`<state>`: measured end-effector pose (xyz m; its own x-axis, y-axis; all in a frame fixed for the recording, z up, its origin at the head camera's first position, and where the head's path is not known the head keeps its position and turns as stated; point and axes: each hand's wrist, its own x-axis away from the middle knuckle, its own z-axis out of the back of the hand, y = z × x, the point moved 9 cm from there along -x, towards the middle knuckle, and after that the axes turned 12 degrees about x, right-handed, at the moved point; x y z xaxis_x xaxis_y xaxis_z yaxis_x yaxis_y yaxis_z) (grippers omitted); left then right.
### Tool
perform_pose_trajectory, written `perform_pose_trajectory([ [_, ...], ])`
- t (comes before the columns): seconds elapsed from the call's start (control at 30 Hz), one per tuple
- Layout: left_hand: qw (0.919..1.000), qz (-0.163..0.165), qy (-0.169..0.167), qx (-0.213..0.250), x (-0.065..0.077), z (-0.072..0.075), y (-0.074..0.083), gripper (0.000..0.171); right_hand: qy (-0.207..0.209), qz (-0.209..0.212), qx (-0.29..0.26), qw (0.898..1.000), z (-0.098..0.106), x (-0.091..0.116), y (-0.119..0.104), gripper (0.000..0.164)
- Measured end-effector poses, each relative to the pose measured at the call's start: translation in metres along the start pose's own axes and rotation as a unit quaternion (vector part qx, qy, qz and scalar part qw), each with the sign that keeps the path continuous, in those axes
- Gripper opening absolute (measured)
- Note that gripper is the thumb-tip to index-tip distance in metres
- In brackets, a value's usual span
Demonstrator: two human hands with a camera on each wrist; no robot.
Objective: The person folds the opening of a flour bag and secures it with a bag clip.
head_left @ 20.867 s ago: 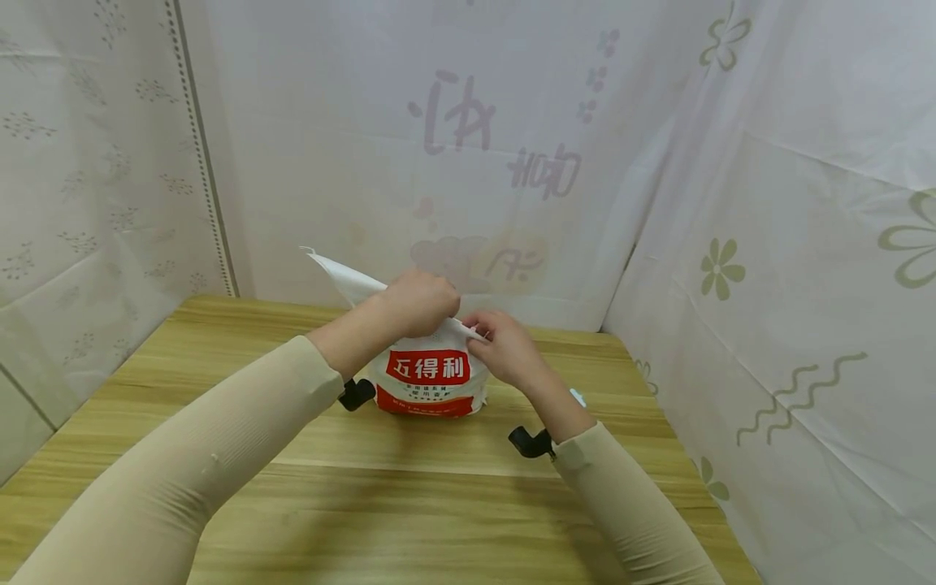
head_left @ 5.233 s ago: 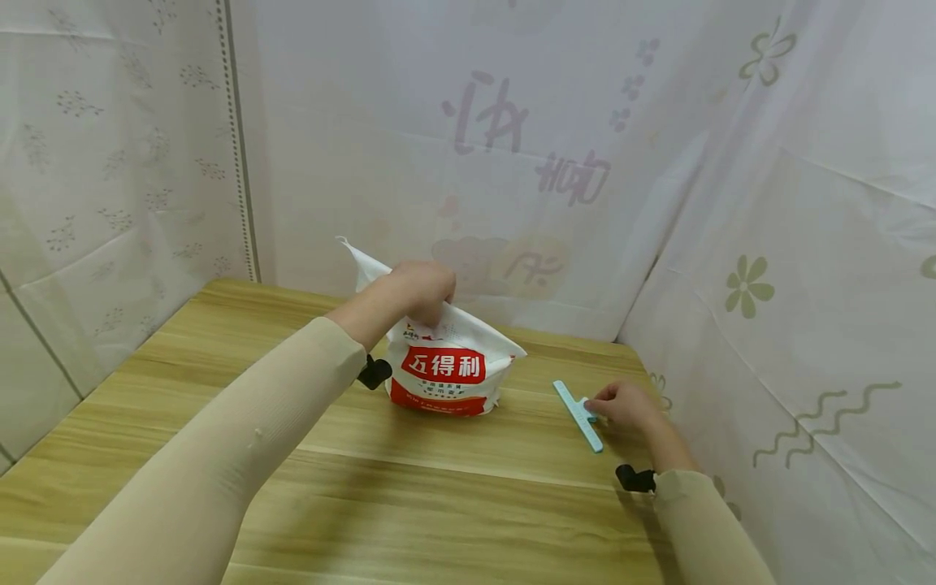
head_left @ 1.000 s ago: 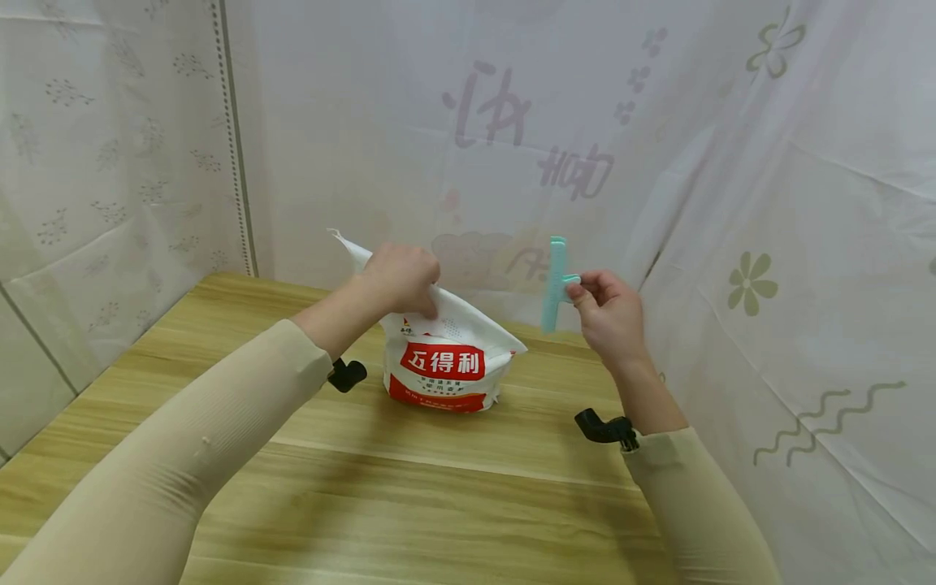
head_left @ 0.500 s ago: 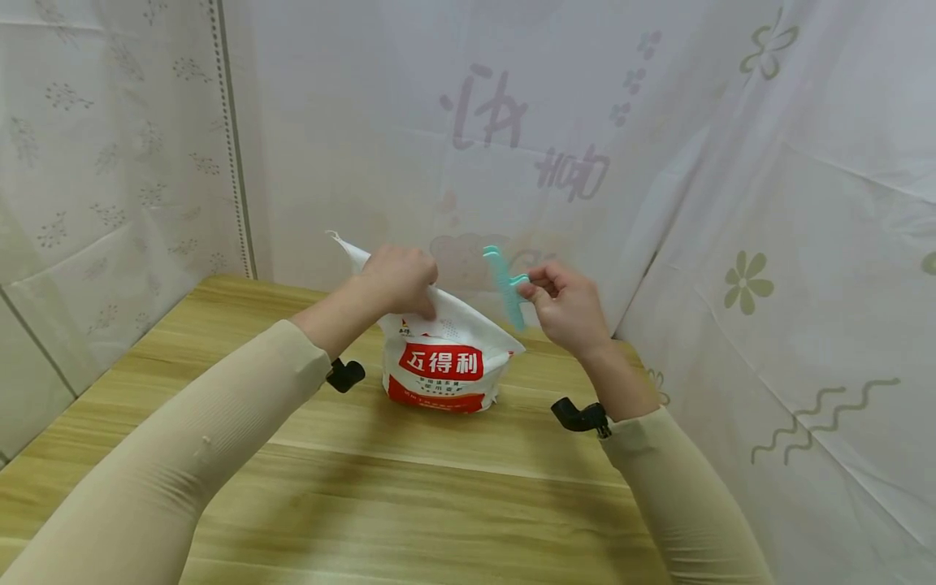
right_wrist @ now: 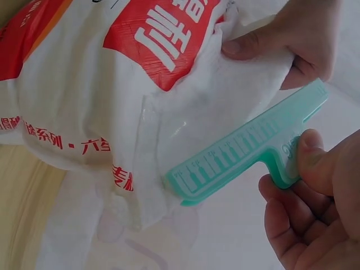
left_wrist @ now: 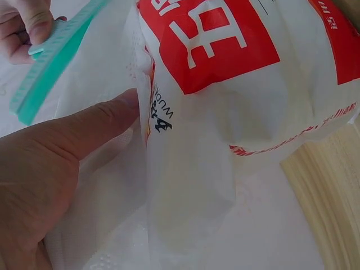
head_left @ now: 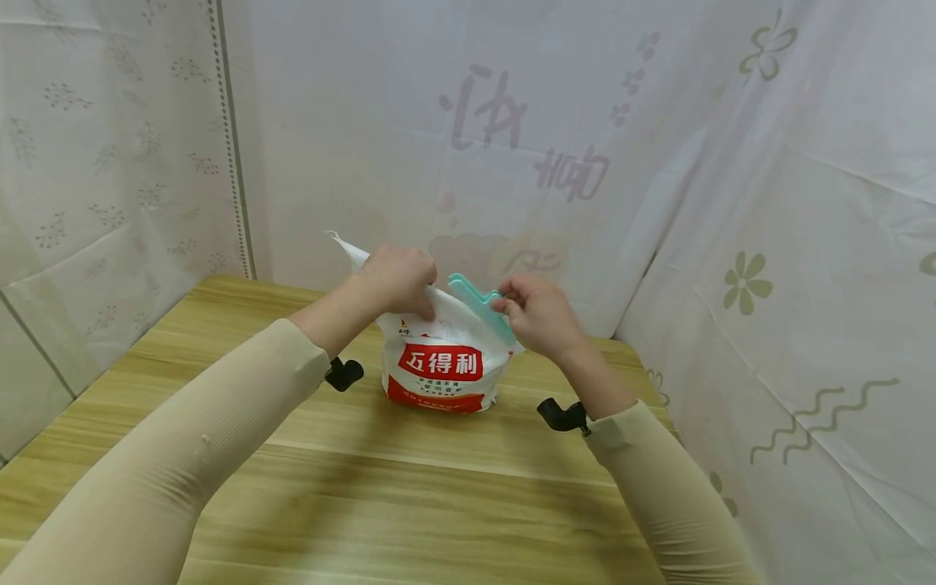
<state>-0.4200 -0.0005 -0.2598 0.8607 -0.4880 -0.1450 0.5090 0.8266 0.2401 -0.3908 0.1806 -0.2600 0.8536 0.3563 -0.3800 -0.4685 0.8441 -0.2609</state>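
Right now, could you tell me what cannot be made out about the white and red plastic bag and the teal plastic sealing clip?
- White and red plastic bag: its contents, all views; opaque film.
- Bag mouth: head view, covered by the left hand.
- Teal plastic sealing clip: whether its two bars are parted, seen side-on in every view; handle covered by the right hand.
- Small print under the red label: too small.

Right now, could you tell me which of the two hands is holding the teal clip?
The right hand pinches the teal clip by its tab; the left hand grips the white bag instead.
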Motion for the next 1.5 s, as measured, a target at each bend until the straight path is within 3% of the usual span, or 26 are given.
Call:
perform_pose_trajectory([
  [0.3, 0.9996, -0.005, -0.024, 0.017, 0.000, -0.001, -0.002, 0.022, -0.026, 0.026, 0.040, 0.999, -0.012, -0.002, -0.011, 0.005],
  [0.63, 0.9980, -0.013, -0.044, 0.043, -0.003, -0.002, -0.004, 0.013, -0.010, 0.062, 0.090, 0.994, -0.017, -0.001, -0.022, 0.007],
  [1.1, 0.9988, -0.021, -0.031, 0.032, -0.002, 0.004, 0.003, 0.011, -0.014, 0.052, 0.123, 0.991, -0.024, 0.002, -0.024, 0.010],
  [1.5, 0.9991, -0.023, -0.028, 0.021, -0.002, 0.004, 0.005, 0.013, -0.031, 0.041, 0.116, 0.992, -0.027, 0.001, -0.020, 0.015],
])
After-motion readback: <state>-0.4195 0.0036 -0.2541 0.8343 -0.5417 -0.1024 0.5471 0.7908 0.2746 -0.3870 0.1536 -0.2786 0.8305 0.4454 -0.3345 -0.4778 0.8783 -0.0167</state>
